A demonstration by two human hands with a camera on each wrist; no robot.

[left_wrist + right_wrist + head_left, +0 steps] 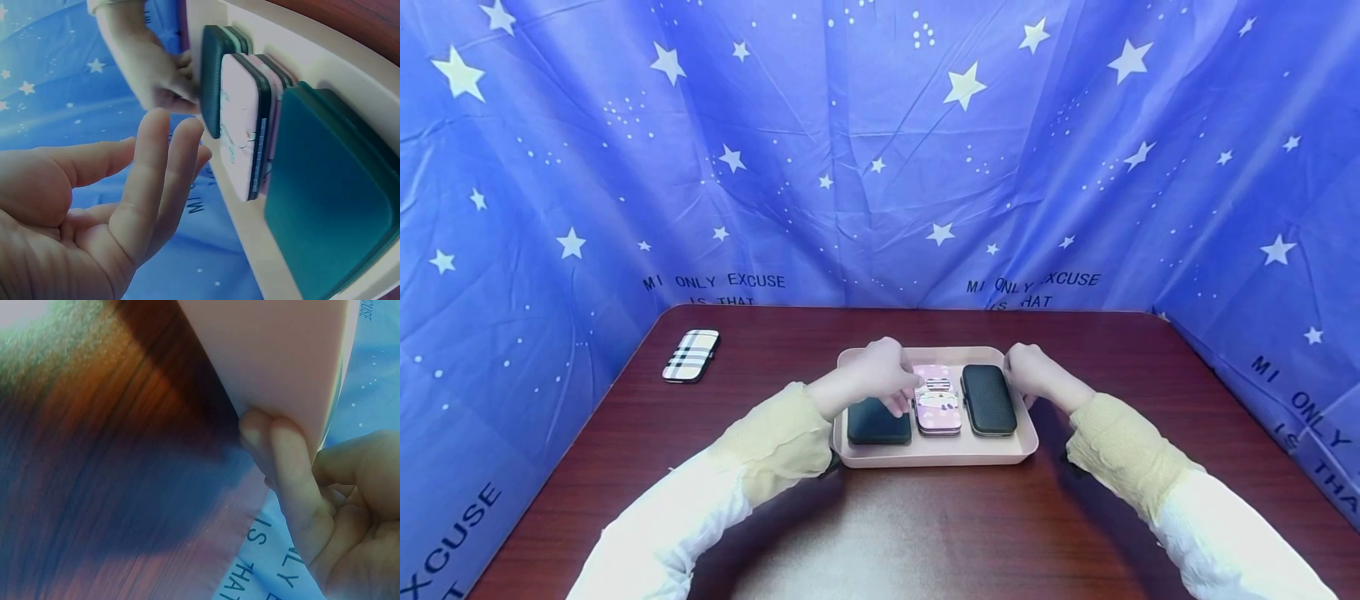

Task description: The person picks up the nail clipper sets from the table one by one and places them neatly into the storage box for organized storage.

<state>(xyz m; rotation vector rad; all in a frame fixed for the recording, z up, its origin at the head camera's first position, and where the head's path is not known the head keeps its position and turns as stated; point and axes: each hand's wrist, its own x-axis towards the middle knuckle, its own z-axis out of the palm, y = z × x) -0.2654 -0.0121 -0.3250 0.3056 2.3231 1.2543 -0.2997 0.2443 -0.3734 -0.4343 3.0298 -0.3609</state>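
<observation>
A pale pink tray (936, 459) stands on the table with three small cases in a row. At its left lies a dark green case (880, 423), in the middle a pink patterned case (939, 417), at the right a black textured case (989, 400). My left hand (880, 375) hovers over the green case, near the pink one. Its fingers (145, 181) are loosely extended, with nothing between them in the left wrist view. My right hand (1036, 372) pinches the tray's right wall, fingers against the outer side and thumb at the rim in the right wrist view.
A white plaid case (692, 356) with a dark edge lies at the table's back left. The dark red-brown table (760, 533) is bordered at the back and sides by a blue star-patterned curtain (880, 208).
</observation>
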